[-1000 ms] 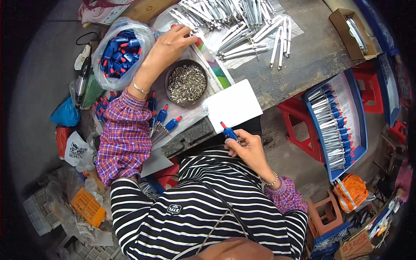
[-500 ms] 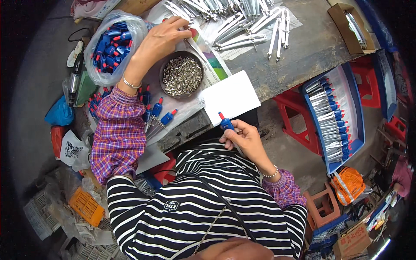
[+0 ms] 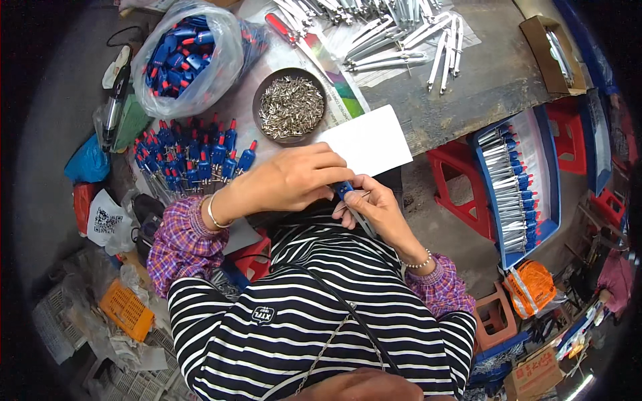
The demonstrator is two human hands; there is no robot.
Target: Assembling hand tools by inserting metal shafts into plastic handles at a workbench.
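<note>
In front of my striped top, my right hand (image 3: 374, 206) grips a piece that looks like a drawing compass, with a blue plastic head (image 3: 344, 188) and thin metal legs. My left hand (image 3: 304, 175) is closed at that head, its fingertips bent over it; what they pinch is hidden. Left of my left wrist stand several similar blue heads with red tips (image 3: 194, 157) on metal legs. Just beyond my left hand is a dark round bowl (image 3: 257, 115) full of small metal pins or screws. Under the hands' far side lies a white sheet (image 3: 374, 142).
A clear plastic bag (image 3: 231, 67) holds loose blue heads. Beyond the bowl lies a red-handled tool (image 3: 279, 27), near piles of metal legs (image 3: 384, 50). To the right, a blue tray (image 3: 552, 224) of finished-looking pieces rests by red stools (image 3: 461, 194). A cardboard box (image 3: 535, 40) sits at the table's far right.
My left hand has come back from beyond the bowl, near the red-handled tool, to the blue head in my right hand. The standing blue heads and the red-handled tool are now uncovered.
</note>
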